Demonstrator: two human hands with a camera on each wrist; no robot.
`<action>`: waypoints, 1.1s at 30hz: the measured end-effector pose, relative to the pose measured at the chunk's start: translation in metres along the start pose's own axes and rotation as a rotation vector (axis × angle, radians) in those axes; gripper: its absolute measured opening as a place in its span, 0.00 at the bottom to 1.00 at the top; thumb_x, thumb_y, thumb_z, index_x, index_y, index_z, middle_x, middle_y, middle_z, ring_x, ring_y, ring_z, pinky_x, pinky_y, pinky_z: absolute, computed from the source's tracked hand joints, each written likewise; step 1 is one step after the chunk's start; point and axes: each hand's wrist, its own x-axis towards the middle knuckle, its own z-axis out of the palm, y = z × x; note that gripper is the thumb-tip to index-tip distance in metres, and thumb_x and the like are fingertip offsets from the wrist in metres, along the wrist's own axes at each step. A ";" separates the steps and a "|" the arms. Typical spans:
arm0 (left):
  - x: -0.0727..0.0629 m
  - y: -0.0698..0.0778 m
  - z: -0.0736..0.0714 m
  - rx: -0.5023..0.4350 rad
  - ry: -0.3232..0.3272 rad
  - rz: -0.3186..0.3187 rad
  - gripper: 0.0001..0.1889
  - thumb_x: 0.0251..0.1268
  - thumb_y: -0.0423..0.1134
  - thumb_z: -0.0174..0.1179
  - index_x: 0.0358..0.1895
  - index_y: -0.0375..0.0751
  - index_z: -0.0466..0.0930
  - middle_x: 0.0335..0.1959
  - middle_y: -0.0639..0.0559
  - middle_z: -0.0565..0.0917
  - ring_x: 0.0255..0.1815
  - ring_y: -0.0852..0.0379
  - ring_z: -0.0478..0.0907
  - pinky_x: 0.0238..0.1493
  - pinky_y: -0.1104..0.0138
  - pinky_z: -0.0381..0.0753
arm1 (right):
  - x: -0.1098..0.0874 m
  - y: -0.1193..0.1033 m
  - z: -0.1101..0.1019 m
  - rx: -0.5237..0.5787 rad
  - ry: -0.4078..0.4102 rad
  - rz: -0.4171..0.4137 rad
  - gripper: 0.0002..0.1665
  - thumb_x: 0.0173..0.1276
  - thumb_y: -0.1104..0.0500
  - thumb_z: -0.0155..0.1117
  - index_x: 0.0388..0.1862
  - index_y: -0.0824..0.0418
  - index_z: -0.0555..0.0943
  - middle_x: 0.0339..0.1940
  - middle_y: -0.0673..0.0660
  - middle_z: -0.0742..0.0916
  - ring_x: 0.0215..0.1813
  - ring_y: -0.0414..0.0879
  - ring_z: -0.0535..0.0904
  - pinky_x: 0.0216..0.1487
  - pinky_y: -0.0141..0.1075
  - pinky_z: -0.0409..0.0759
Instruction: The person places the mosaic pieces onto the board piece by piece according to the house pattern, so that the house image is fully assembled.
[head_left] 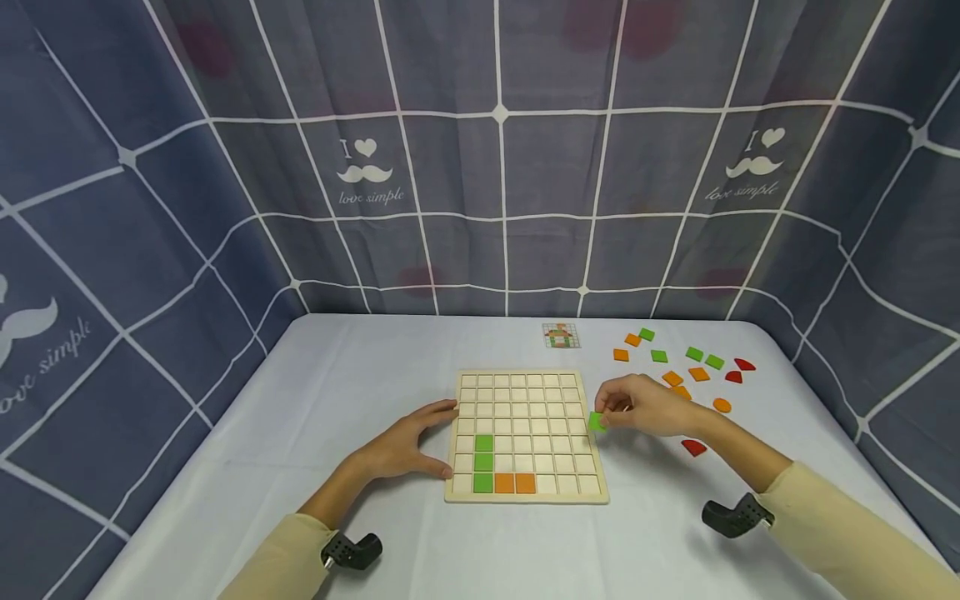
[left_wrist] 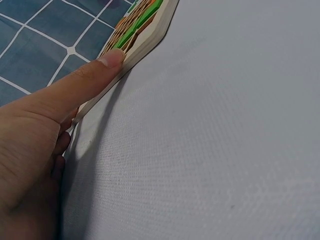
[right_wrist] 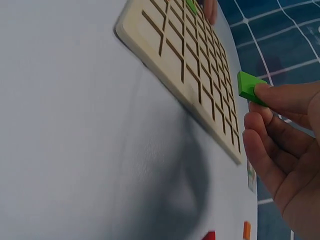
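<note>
While the near row of the grid board (head_left: 527,424) carries two orange squares (head_left: 505,482) beside the foot of a column of three green squares (head_left: 483,462), the left hand (head_left: 405,442) braces the board's left edge, thumb and fingers spread wide and gripping nothing. At the opposite edge, the right hand (head_left: 645,406) pinches a single green tile (head_left: 596,421) (raised clear of the worktop (head_left: 525,550), per the right wrist view), its fingers narrowed to the tile's thickness. The step in hand appears to be pattern filling: one tile held, five seated, most cells vacant. The next move calls for aligning the tile with a vacant cell, squaring it to the grid lines and lowering it flat; the intended cell cannot be told. To the right of the board lie a red piece (head_left: 693,447), an orange disc (head_left: 722,405) and, farther back, loose green tiles (head_left: 659,356) and loose orange tiles (head_left: 699,374). Beyond the board's far edge rests a pattern card (head_left: 561,336), likely the placement reference; behind it hangs a grey curtain (head_left: 551,162).
</note>
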 end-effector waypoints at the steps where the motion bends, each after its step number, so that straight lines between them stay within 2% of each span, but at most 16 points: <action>1: 0.000 0.000 0.000 0.005 -0.001 -0.001 0.53 0.51 0.54 0.81 0.79 0.40 0.65 0.82 0.47 0.58 0.82 0.40 0.50 0.77 0.41 0.51 | 0.001 -0.002 0.003 0.000 -0.004 -0.016 0.04 0.70 0.63 0.71 0.39 0.60 0.83 0.33 0.49 0.87 0.37 0.48 0.82 0.41 0.36 0.83; 7: 0.001 -0.001 -0.002 0.017 -0.008 -0.008 0.53 0.51 0.55 0.81 0.80 0.42 0.64 0.83 0.49 0.57 0.83 0.42 0.49 0.78 0.43 0.50 | 0.008 -0.016 0.024 0.002 -0.033 -0.091 0.04 0.70 0.65 0.71 0.37 0.57 0.84 0.32 0.48 0.87 0.37 0.43 0.83 0.42 0.36 0.83; 13: 0.001 -0.002 -0.003 0.021 -0.004 -0.001 0.54 0.51 0.55 0.81 0.80 0.42 0.63 0.83 0.51 0.57 0.83 0.44 0.49 0.78 0.45 0.50 | 0.011 -0.029 0.050 0.055 -0.092 -0.128 0.04 0.70 0.65 0.71 0.37 0.56 0.84 0.30 0.49 0.87 0.34 0.42 0.82 0.39 0.34 0.83; 18: 0.001 -0.002 -0.003 0.019 -0.011 0.003 0.54 0.52 0.54 0.80 0.81 0.42 0.62 0.83 0.52 0.56 0.83 0.46 0.48 0.79 0.47 0.49 | 0.013 -0.031 0.068 0.063 -0.106 -0.154 0.05 0.69 0.64 0.72 0.37 0.54 0.85 0.30 0.48 0.87 0.33 0.39 0.82 0.38 0.33 0.83; 22: 0.002 -0.003 -0.003 0.022 -0.016 0.006 0.54 0.52 0.55 0.80 0.81 0.43 0.62 0.83 0.53 0.56 0.83 0.47 0.48 0.79 0.48 0.49 | 0.013 -0.030 0.078 0.032 -0.085 -0.188 0.07 0.69 0.65 0.72 0.36 0.53 0.86 0.29 0.44 0.87 0.32 0.37 0.82 0.37 0.33 0.83; 27: 0.002 -0.005 -0.003 0.013 -0.013 0.034 0.53 0.52 0.55 0.80 0.80 0.40 0.63 0.83 0.50 0.57 0.83 0.44 0.49 0.78 0.45 0.49 | 0.013 -0.031 0.087 -0.037 -0.026 -0.235 0.09 0.66 0.67 0.73 0.34 0.53 0.87 0.27 0.39 0.85 0.30 0.34 0.79 0.34 0.32 0.82; 33: 0.001 -0.006 -0.002 0.005 -0.017 0.030 0.53 0.52 0.55 0.80 0.80 0.40 0.64 0.83 0.49 0.57 0.82 0.43 0.49 0.78 0.44 0.49 | 0.012 -0.033 0.095 -0.177 0.044 -0.265 0.06 0.62 0.63 0.79 0.33 0.52 0.91 0.28 0.35 0.82 0.32 0.31 0.76 0.39 0.32 0.77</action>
